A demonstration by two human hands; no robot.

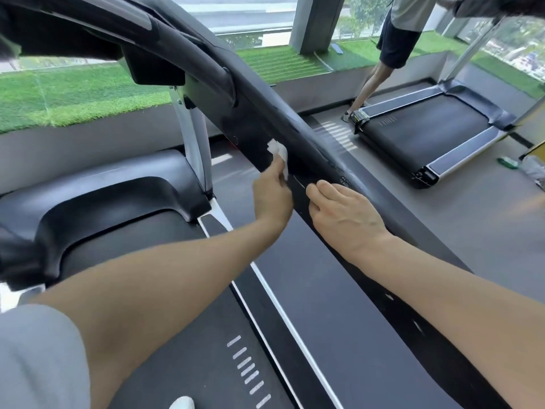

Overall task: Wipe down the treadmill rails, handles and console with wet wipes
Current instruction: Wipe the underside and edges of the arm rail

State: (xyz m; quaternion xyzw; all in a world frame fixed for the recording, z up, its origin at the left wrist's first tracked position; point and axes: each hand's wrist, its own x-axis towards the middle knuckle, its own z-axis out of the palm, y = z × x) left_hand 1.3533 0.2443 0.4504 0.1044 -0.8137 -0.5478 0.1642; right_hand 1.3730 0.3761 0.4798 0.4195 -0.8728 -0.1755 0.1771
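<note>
Wet wipe point(278, 153) pressed against the inner face of the treadmill's right handrail point(265, 113).

The left hand point(272, 199) pinches the crumpled white wipe at its fingertips; the right hand point(345, 215) rests beside it on the rail, fingers loosely extended, holding nothing. A second treadmill point(427, 134) stands beyond.

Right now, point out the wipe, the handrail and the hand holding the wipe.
wipe point(278, 151), head view, on its white crumpled middle.
handrail point(253, 113), head view, on its black side face.
left hand point(272, 199), head view, on the back of the hand.
</note>
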